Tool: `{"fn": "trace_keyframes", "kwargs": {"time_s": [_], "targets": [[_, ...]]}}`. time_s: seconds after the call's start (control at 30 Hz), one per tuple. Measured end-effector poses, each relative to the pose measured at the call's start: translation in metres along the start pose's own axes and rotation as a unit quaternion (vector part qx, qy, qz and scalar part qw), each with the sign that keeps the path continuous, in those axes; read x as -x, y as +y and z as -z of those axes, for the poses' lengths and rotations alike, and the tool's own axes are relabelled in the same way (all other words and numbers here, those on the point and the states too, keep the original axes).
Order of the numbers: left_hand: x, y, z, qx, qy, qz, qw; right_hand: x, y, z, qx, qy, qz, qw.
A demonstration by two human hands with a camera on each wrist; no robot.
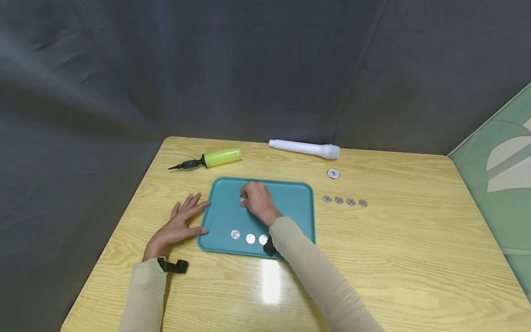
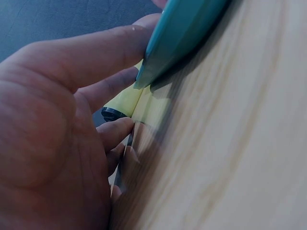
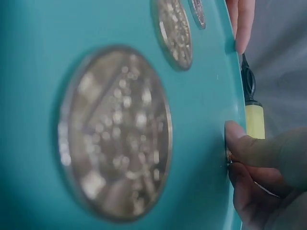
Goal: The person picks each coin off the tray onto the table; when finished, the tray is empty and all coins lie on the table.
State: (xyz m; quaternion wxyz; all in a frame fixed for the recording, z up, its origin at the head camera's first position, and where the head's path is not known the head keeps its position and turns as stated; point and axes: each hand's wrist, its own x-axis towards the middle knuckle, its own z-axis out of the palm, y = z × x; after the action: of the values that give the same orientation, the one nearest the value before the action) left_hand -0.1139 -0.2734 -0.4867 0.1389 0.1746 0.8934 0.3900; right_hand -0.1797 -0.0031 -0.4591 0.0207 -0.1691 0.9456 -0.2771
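Observation:
A teal tray (image 1: 290,196) lies on the wooden table. Over its upper middle, my right hand (image 1: 258,199) pinches a silver coin (image 3: 228,151) between thumb and fingertips, close against the tray's surface. A thin shiny edge (image 3: 266,189) shows among its curled fingers. My left hand (image 1: 176,229) rests at the tray's left side, fingers stretched out, with thumb and forefinger touching the rim (image 2: 148,57). Along the near part of the tray lie silver coins, among them a left one (image 1: 235,234), a middle one (image 1: 250,238) and one (image 1: 263,239) beside the right wrist's strap.
Several silver coins (image 1: 339,200) form a row on the table right of the tray. Behind them lies a white poker chip (image 1: 333,173). A white microphone-shaped stick (image 1: 303,147) and a yellow hand pump (image 1: 222,157) lie near the back edge, before a dark curtain (image 1: 265,69).

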Motion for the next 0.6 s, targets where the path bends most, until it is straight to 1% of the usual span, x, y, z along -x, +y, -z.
{"fn": "trace_keyframes", "kwargs": {"time_s": [0.13, 0.2, 0.3, 0.6], "targets": [[-0.0005, -0.0013, -0.0007, 0.002, 0.001, -0.010, 0.9999, -0.0006, 0.0019, -0.0020, 0.010, 0.001, 0.001, 1.0000], [0.0001, -0.0016, -0.0016, 0.003, 0.000, -0.008, 1.0000, 0.0000, 0.0025, -0.0035, 0.011, -0.002, -0.004, 0.9999], [0.0000, -0.0014, -0.0016, 0.003, -0.002, -0.005, 1.0000, 0.0000, 0.0028, -0.0038, 0.006, -0.007, -0.010, 0.9999], [-0.0016, -0.0021, 0.0002, -0.006, 0.000, -0.007, 1.0000, -0.0032, 0.0054, -0.0011, -0.016, -0.027, -0.009, 0.9995]]}}
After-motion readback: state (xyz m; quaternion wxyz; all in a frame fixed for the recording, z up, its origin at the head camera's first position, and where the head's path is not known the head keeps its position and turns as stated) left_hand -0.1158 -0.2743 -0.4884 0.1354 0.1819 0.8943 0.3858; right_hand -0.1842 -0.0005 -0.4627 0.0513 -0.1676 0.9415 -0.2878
